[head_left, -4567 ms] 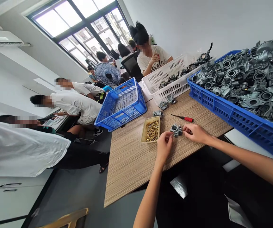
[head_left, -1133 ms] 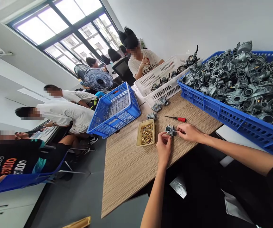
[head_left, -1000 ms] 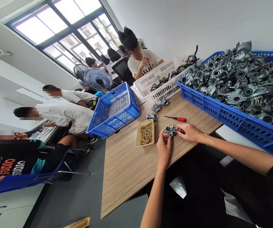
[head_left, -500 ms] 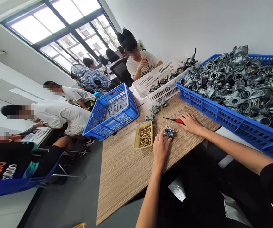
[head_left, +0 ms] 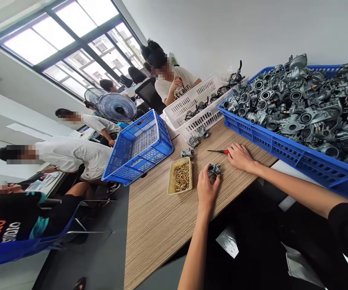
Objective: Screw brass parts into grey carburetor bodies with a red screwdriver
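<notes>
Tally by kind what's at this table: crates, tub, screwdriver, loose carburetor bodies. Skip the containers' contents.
Blue crates: 2
White crate: 1
Plastic tub: 1
Red-handled screwdriver: 1
Loose carburetor bodies, one in the left hand: 4
Total: 9

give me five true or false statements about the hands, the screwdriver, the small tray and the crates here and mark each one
1. The left hand holds a metal casting. True.
2. The right hand is inside the small tray. False: the right hand lies over part of the screwdriver.
3. The small tray contains brass-coloured pieces. True.
4. The white crate holds only brass-coloured pieces. False: the white crate holds dark and silvery assemblies.
5. The blue crate on the picture's right is heaped with metal parts. True.
</notes>
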`<state>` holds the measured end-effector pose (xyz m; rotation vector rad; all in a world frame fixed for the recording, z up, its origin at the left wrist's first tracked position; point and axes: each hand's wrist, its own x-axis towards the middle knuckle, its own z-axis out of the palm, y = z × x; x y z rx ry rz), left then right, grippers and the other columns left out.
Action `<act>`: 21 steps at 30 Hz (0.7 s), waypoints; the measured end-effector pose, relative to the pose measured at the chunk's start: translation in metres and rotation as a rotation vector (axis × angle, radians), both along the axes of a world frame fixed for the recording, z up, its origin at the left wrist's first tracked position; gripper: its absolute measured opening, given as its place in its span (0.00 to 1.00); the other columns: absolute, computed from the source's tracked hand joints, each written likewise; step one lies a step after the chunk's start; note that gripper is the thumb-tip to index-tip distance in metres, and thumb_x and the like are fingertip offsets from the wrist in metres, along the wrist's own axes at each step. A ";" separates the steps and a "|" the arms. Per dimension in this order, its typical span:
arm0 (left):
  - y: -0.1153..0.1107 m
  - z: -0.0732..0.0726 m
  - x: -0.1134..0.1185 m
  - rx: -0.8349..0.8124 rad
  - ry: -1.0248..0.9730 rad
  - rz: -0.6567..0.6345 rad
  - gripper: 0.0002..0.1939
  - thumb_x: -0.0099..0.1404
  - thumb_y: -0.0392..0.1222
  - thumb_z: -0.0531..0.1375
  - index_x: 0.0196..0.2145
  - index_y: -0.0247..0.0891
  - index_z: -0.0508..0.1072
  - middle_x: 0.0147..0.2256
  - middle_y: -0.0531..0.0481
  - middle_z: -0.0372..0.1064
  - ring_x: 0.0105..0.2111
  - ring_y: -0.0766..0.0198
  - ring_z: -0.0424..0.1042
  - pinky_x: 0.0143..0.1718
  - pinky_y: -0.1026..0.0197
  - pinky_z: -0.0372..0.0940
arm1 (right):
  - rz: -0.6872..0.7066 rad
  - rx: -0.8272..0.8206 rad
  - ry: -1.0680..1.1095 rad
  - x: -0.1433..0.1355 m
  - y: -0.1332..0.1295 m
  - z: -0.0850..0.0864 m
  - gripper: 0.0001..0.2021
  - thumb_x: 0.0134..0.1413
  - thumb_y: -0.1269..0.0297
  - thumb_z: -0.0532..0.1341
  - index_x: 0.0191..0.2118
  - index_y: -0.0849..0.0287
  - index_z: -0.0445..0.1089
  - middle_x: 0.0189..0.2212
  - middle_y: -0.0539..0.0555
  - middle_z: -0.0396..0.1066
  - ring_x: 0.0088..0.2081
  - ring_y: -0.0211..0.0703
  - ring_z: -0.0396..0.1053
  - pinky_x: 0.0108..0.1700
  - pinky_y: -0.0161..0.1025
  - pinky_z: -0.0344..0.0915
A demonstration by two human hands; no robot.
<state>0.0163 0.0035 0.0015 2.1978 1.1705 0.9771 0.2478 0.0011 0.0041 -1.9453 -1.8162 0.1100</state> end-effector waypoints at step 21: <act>0.015 -0.012 -0.009 0.065 -0.065 0.159 0.32 0.71 0.42 0.64 0.68 0.46 0.61 0.59 0.38 0.63 0.63 0.48 0.66 0.67 0.43 0.62 | 0.128 0.023 0.342 -0.002 -0.072 -0.004 0.11 0.69 0.54 0.57 0.38 0.53 0.71 0.33 0.53 0.80 0.37 0.50 0.76 0.47 0.45 0.63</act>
